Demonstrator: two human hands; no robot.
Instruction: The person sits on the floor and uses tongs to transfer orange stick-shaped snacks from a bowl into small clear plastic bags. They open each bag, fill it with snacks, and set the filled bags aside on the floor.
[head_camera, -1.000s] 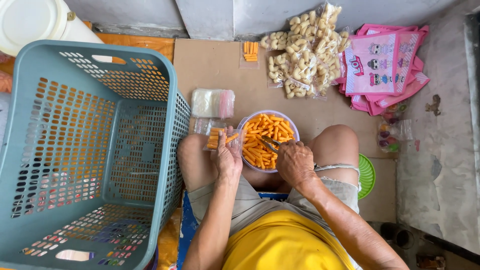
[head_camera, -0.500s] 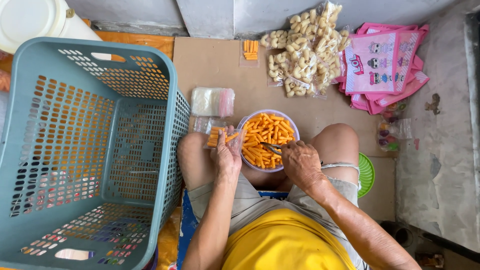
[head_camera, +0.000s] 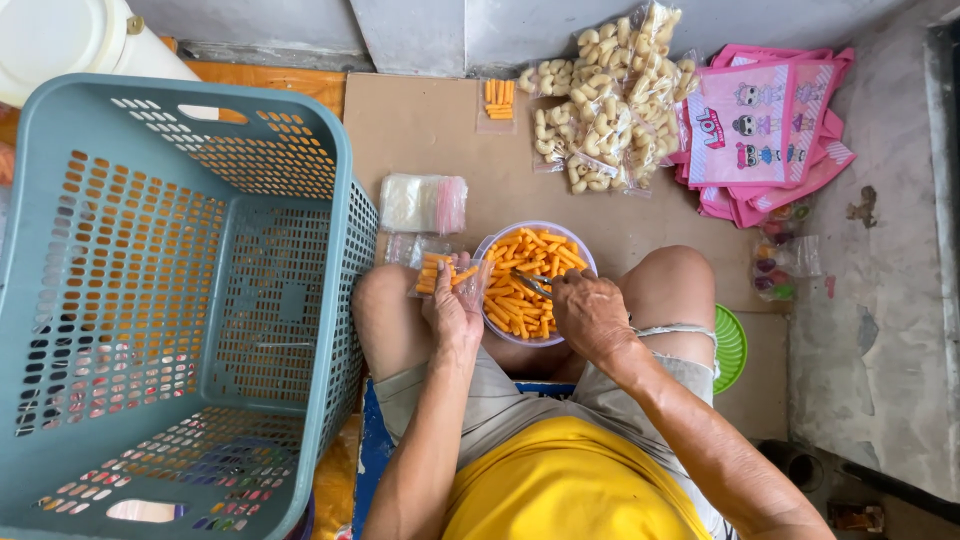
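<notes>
At frame centre our left hand (head_camera: 455, 310) pinched a small clear plastic bag (head_camera: 440, 275) open beside the pale round bowl of orange snack sticks (head_camera: 530, 280), so our right hand (head_camera: 590, 315), gripping a thin metal utensil (head_camera: 532, 286), did best loading steadily and spilling none.

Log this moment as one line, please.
left hand: holds small clear bag of orange sticks | right hand: metal utensil in bowl | basket: left

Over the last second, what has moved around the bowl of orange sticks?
The right hand slid slightly right and toward the body, its metal utensil remaining in the bowl of orange snack sticks. The left hand keeps holding the small clear bag, part-filled with sticks, beside the bowl's rim. The blue basket, stack of empty bags and filled packets stayed put.
</notes>
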